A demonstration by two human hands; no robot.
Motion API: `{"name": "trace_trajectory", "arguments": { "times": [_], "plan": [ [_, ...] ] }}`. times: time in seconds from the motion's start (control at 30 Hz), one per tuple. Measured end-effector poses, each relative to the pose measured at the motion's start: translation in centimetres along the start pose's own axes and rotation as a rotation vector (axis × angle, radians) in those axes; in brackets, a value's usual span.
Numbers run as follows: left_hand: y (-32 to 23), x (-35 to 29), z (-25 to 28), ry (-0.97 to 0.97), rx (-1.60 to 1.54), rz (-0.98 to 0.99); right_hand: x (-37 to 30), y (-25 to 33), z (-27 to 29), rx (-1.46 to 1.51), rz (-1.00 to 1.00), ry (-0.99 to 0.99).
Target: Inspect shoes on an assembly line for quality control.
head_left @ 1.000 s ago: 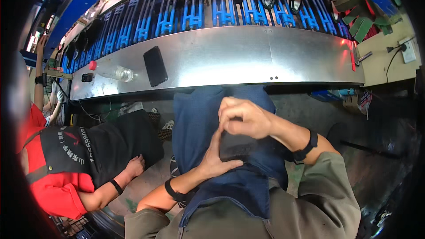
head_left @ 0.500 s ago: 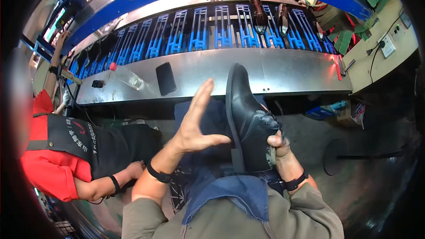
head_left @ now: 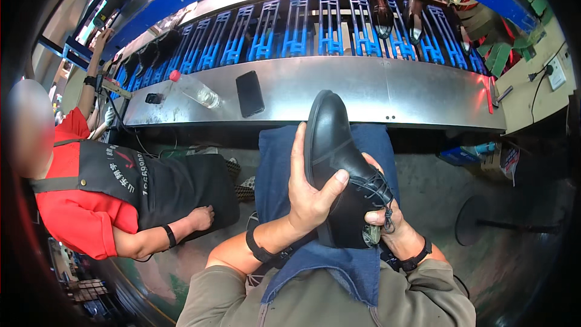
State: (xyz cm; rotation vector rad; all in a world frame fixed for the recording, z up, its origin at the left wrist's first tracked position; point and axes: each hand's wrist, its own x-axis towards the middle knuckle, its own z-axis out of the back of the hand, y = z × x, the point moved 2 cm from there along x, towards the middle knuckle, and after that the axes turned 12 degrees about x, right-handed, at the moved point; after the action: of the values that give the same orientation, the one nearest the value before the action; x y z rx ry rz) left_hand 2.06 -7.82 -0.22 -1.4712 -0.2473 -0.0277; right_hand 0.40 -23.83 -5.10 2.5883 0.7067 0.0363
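A black lace-up ankle boot point(head_left: 331, 139) is held over my lap, toe pointing away from me and sole to the left. My left hand point(head_left: 311, 197) wraps its sole side, fingers along the edge and thumb across the upper. On the other side my right hand point(head_left: 387, 218) grips the boot near the laces point(head_left: 378, 189) and ankle opening, its fingertips partly hidden behind the boot. Something pale and crumpled point(head_left: 371, 234) shows at the opening.
Ahead runs a metal ledge point(head_left: 321, 82) with a phone point(head_left: 249, 93) and a plastic bottle point(head_left: 196, 91) on it. Beyond are blue racks point(head_left: 296, 30) carrying several shoes. A co-worker in red point(head_left: 78, 206) sits at left. A hammer-like tool point(head_left: 501, 95) lies at the right end.
My left hand, spread and apart from the boot before, has closed onto its sole side. The racks and ledge have shifted right in the picture.
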Motion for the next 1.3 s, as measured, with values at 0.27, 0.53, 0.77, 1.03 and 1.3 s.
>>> {"name": "trace_trajectory", "arguments": {
  "times": [0.27, 0.53, 0.77, 1.03, 1.3],
  "plan": [
    [8.7, -0.8, 2.8, 0.242, -1.058, 0.654, 1.4, 2.4, 0.4, -0.725, 0.169, 0.102],
    [8.2, -3.4, 2.8, 0.240, -0.816, 0.723, 6.8, -0.9, -2.7, -0.957, 0.224, -0.044],
    [8.1, -2.9, 2.6, 0.141, -0.682, 0.693, 4.2, -2.9, -1.8, -1.197, 0.438, -0.128],
    [7.5, -3.1, 0.4, 0.024, -0.921, 1.103, 0.3, 5.8, 1.4, -1.186, 0.532, -0.137],
    [13.9, -0.4, -1.6, 0.699, 0.666, -0.219, 1.3, 8.2, 13.5, -0.427, 0.076, -0.330]
  ]
}}
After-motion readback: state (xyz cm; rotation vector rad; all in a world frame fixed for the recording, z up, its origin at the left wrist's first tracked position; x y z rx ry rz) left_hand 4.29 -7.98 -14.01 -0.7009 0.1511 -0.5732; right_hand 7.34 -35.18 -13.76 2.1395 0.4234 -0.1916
